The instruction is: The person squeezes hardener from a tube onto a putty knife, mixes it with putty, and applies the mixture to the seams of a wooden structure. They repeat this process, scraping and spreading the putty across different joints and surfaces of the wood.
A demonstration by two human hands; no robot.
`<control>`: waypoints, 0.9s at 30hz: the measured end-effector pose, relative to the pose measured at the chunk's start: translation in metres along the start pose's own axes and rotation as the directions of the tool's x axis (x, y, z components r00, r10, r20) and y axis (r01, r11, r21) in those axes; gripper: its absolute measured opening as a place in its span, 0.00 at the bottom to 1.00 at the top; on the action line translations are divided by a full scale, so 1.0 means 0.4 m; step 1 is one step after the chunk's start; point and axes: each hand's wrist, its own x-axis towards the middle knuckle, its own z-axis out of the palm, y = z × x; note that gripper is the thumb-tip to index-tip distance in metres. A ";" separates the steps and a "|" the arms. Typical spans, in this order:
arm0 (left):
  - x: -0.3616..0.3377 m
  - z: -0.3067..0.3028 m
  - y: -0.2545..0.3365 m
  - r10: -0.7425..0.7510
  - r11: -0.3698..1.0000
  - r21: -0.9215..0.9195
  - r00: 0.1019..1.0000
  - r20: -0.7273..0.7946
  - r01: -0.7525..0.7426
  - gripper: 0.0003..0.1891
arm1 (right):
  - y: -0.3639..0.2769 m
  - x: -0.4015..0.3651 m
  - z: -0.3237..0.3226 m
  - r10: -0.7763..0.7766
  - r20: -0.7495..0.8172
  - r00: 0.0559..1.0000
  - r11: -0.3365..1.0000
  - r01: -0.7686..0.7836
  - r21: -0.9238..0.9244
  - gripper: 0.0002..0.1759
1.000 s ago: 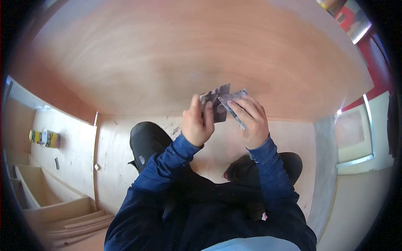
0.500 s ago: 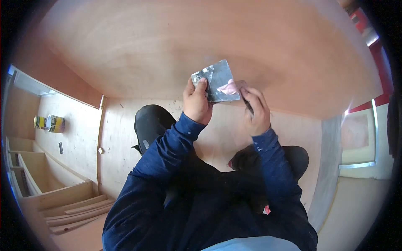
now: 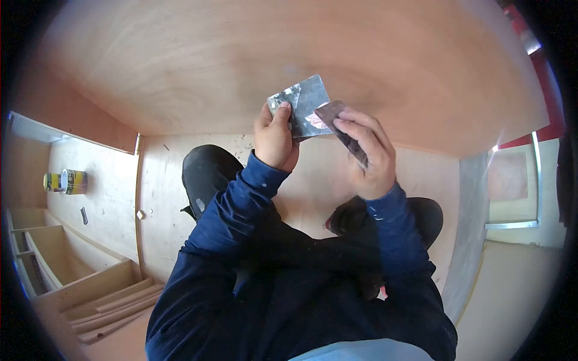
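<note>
The person works over a large plywood panel (image 3: pixel 229 60) that fills the upper part of the view.

1. Left hand (image 3: pixel 274 137): closed around the lower edge of a wide metal blade (image 3: pixel 304 102). The thumb presses on the blade's near face and the fingers are curled behind it. The blade is held raised in front of the panel, tilted, with its grey face turned toward the person.
2. Right hand (image 3: pixel 372 157): closed on a narrow scraper (image 3: pixel 332 112). The fingers lie along the top of the tool, and its dark body runs back under them toward the palm. The tip of the scraper lies against the right edge of the wide metal blade.
3. Contact zone: a small pink smear (image 3: pixel 318 123) sits on the wide metal blade just beside the scraper tip.
4. Both hands are close together, level with the lower edge of the panel and above the plywood floor (image 3: pixel 165 198).
5. Both arms wear dark blue sleeves (image 3: pixel 241 198).

Surroundings: two cans (image 3: pixel 66 182) stand on the floor far to the left, well apart from the hands. A stack of wooden strips (image 3: pixel 114 304) lies at the lower left, beside an open wooden box frame (image 3: pixel 54 259).
</note>
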 end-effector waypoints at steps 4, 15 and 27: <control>0.009 -0.004 0.001 0.087 0.995 -0.039 0.996 0.002 -0.087 0.11 | 0.043 -0.034 0.037 0.043 -0.103 0.994 0.999 -0.044 -0.006 0.26; -0.011 0.006 0.006 0.626 0.280 0.667 0.658 0.418 -0.691 0.08 | 0.013 0.017 -0.046 0.005 0.104 0.995 0.925 0.035 -0.379 0.25; 0.062 -0.015 0.058 0.251 0.968 0.013 0.967 -0.031 -0.251 0.08 | 0.053 0.032 -0.031 0.018 -0.070 0.997 0.999 -0.015 0.041 0.17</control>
